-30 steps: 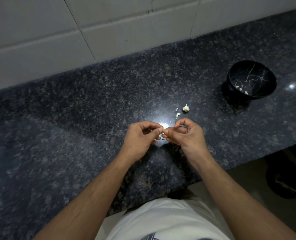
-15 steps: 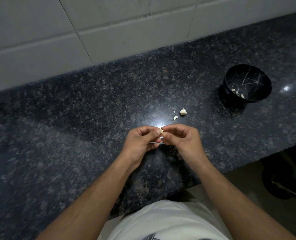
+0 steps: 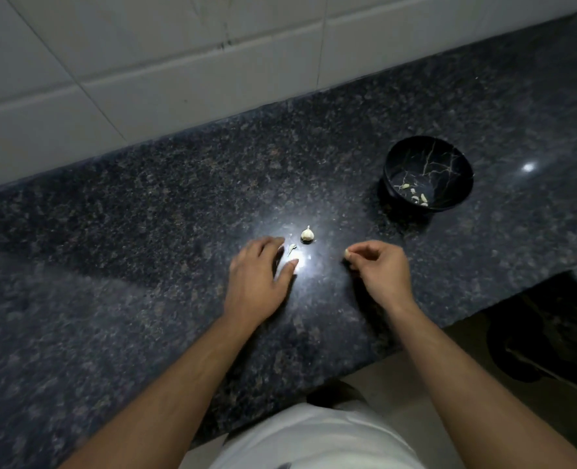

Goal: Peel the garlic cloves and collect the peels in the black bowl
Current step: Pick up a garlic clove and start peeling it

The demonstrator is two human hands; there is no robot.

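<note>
Counter: one dark speckled stone counter (image 3: 145,231), its back edge against a white tiled wall (image 3: 145,79), its front edge running diagonally past the person's white shirt (image 3: 314,441).
Black bowl: one black bowl (image 3: 449,154) with pale veining, upright toward the counter's right end, well apart from both hands.
Peels in bowl: about four pale pieces (image 3: 415,196) on the near inner side.
Garlic on counter: one small unpeeled piece (image 3: 307,233) mid-counter; one loose peel scrap (image 3: 291,247) just beside it.
Left hand: left hand (image 3: 256,275) palm down, fingers extended and relaxed, just beside the scrap, gripping nothing.
Right hand: right hand (image 3: 380,265) curled, fingertips pinching one garlic clove (image 3: 347,253).
Open room: bare counter surface stretches left of the hands and behind them to the wall.
</note>
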